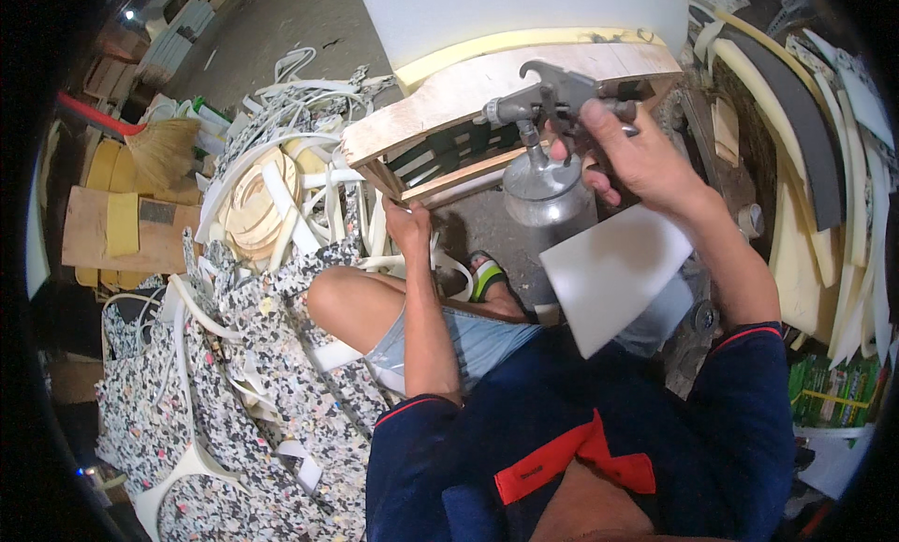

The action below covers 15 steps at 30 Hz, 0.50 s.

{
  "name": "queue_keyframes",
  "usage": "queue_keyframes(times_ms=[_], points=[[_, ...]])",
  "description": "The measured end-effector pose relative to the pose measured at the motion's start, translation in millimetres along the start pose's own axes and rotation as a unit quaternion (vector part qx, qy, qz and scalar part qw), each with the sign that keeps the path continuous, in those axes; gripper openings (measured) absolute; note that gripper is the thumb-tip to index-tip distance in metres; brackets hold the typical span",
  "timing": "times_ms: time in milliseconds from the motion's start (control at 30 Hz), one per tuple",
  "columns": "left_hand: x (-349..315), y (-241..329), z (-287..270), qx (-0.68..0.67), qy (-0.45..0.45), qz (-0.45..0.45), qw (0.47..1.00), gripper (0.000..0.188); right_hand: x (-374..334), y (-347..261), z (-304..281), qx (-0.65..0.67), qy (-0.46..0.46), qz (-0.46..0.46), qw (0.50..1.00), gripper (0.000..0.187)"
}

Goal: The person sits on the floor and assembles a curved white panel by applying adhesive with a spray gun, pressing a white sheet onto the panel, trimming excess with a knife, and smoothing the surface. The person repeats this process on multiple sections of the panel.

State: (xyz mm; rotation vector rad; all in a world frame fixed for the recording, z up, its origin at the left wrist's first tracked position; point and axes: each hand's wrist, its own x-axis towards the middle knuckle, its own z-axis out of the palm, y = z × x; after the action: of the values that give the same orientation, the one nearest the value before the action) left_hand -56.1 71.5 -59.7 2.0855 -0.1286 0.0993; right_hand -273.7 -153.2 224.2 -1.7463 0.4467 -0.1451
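My right hand (641, 158) is wrapped round the handle of a grey metal spray gun (552, 97), whose nozzle points left. The gun's round silver cup (545, 188) hangs below it. Behind the gun stands a wooden frame (412, 120) with a curved, pale front board and dark webbing inside. At the frame's lower left corner, my left hand (407, 228) grips the wood with closed fingers. A yellow foam strip (496, 44) runs along the frame's far edge, against a large white foam panel (524, 6). Over my right leg lies a flat white foam piece (613, 275).
Speckled foam sheets (225, 401) and white offcuts pile up at my left, beside round wooden pieces (262, 205). Farther left are a straw broom (164, 148) and a brown board (84, 228). Curved foam strips (787, 120) stand at the right, above green bottles (833, 392).
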Motion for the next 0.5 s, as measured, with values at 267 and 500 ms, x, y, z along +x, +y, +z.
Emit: queue_keyframes(times_ms=[267,500], points=[[14.4,-45.0,18.4,-0.062,-0.033,-0.063,0.996,0.058,-79.7,-44.1,-97.2,-0.016,0.241,-0.111,0.964,0.052],[-60.9,30.5,47.2,-0.092,-0.172,0.067,0.979,0.034,-144.3,-44.1,-147.7,-0.003,0.501,-0.157,0.851,0.049]])
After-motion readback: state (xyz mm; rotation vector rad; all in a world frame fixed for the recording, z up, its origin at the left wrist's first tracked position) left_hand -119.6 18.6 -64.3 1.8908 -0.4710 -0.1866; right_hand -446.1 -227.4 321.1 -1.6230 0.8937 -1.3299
